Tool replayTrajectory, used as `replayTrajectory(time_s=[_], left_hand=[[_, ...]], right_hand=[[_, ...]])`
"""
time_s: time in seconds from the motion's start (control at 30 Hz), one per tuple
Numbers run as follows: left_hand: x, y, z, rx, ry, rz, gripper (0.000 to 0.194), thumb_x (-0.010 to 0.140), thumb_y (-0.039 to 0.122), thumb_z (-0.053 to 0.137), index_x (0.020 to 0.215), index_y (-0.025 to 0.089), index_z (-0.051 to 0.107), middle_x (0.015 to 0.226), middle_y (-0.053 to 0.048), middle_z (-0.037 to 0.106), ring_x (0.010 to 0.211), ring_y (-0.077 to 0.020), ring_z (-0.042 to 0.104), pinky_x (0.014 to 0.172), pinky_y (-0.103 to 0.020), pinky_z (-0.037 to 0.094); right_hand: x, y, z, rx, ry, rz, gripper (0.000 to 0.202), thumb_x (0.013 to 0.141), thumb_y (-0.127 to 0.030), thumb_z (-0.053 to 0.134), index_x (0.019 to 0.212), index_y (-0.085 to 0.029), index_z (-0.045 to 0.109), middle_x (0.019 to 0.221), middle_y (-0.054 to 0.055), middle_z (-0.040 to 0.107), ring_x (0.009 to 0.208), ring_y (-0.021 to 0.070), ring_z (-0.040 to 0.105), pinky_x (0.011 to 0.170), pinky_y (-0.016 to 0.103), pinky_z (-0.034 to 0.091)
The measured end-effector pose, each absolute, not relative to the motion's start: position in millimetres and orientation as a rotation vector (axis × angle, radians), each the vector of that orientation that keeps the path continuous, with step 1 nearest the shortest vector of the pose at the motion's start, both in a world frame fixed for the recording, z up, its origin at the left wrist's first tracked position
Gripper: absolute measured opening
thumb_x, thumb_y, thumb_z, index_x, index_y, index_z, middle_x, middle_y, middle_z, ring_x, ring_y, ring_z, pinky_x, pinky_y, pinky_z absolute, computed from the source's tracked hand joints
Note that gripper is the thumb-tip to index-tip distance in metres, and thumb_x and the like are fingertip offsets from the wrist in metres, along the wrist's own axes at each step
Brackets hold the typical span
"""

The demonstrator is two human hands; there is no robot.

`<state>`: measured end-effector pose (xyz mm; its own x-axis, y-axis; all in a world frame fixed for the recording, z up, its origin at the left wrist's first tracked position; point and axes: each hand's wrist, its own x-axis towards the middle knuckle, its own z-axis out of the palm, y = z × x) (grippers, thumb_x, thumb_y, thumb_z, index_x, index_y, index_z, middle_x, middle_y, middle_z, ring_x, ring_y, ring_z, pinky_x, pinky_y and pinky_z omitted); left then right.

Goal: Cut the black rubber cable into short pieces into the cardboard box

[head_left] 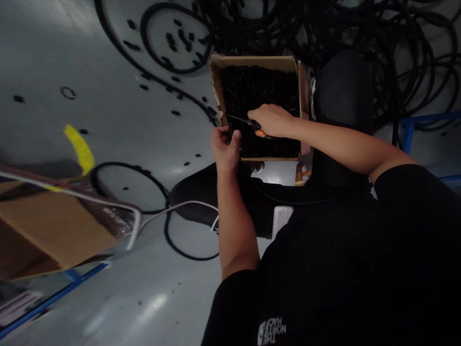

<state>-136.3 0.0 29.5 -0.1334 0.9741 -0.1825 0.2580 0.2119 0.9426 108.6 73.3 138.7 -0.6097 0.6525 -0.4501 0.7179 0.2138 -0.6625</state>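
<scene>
My right hand is closed around a tool with a long thin blade and an orange and black handle. Its blade points left, over the open cardboard box. Near the box's left front corner, my left hand pinches a black cable, which comes in from the upper left. The blade tip lies just above the left fingers; whether it touches the cable cannot be made out. Many short black pieces fill the box below both hands.
Coiled black cables heap beyond the box and to the right. Loose black pieces are scattered on the grey floor. At left stand another cardboard box, a white bent tube and a blue frame. My legs flank the filled box.
</scene>
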Motion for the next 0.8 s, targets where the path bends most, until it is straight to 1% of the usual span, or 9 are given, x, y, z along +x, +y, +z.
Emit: replayTrajectory(time_s=[0.13, 0.2, 0.3, 0.37, 0.5, 0.63, 0.8], left_hand=[[-135, 0, 33, 1.131, 1.499, 0.95, 0.089, 0.082, 0.105, 0.082, 0.12, 0.027, 0.062, 0.093, -0.001, 0.062, 0.071, -0.0146, 0.06, 0.06, -0.026, 0.044], [-132, -1, 36, 1.11, 1.465, 0.945, 0.089, 0.084, 0.104, 0.083, 0.123, 0.028, 0.062, 0.093, -0.001, 0.062, 0.07, -0.0146, 0.059, 0.059, -0.026, 0.042], [-128, -1, 40, 1.114, 1.449, 0.954, 0.087, 0.083, 0.101, 0.087, 0.118, 0.028, 0.057, 0.092, 0.0, 0.062, 0.069, -0.0143, 0.058, 0.058, -0.026, 0.04], [-126, -1, 40, 1.132, 1.441, 0.94, 0.087, 0.081, 0.1, 0.09, 0.112, 0.028, 0.054, 0.091, 0.0, 0.062, 0.07, -0.0146, 0.059, 0.059, -0.026, 0.043], [-122, 0, 40, 1.153, 1.421, 0.917, 0.088, 0.077, 0.099, 0.095, 0.104, 0.028, 0.05, 0.085, 0.002, 0.06, 0.069, -0.0149, 0.061, 0.061, -0.027, 0.048], [-118, 2, 44, 1.186, 1.435, 0.931, 0.086, 0.079, 0.098, 0.092, 0.101, 0.027, 0.049, 0.085, 0.001, 0.061, 0.07, -0.0156, 0.063, 0.063, -0.028, 0.049], [-119, 2, 45, 1.19, 1.452, 0.987, 0.089, 0.079, 0.103, 0.088, 0.1, 0.028, 0.046, 0.087, 0.001, 0.063, 0.068, -0.0141, 0.063, 0.06, -0.026, 0.047]], right_hand=[[115, 77, 128, 1.383, 2.283, -1.307, 0.035, 0.11, -0.021, 0.068, 0.142, -0.013, 0.078, 0.131, 0.017, 0.084, 0.114, 0.0295, 0.076, 0.095, 0.036, 0.049], [115, 76, 125, 1.307, 2.271, -1.348, 0.035, 0.111, -0.021, 0.068, 0.143, -0.012, 0.077, 0.131, 0.016, 0.083, 0.112, 0.0278, 0.076, 0.095, 0.035, 0.049], [111, 74, 123, 1.213, 2.292, -1.425, 0.033, 0.112, -0.021, 0.071, 0.143, -0.012, 0.076, 0.131, 0.015, 0.082, 0.11, 0.0254, 0.075, 0.095, 0.034, 0.049], [106, 72, 124, 1.172, 2.319, -1.454, 0.033, 0.112, -0.022, 0.072, 0.144, -0.012, 0.074, 0.131, 0.015, 0.082, 0.109, 0.0248, 0.075, 0.095, 0.034, 0.049], [99, 66, 124, 1.214, 2.351, -1.41, 0.034, 0.116, -0.024, 0.064, 0.148, -0.012, 0.072, 0.137, 0.018, 0.078, 0.111, 0.0263, 0.073, 0.094, 0.034, 0.049], [97, 60, 122, 1.35, 2.374, -1.309, 0.038, 0.117, -0.025, 0.058, 0.153, -0.017, 0.069, 0.145, 0.017, 0.073, 0.113, 0.0272, 0.072, 0.094, 0.033, 0.049], [99, 54, 128, 1.416, 2.411, -1.286, 0.038, 0.119, -0.03, 0.057, 0.153, -0.023, 0.07, 0.144, 0.014, 0.074, 0.116, 0.0283, 0.074, 0.093, 0.033, 0.049]])
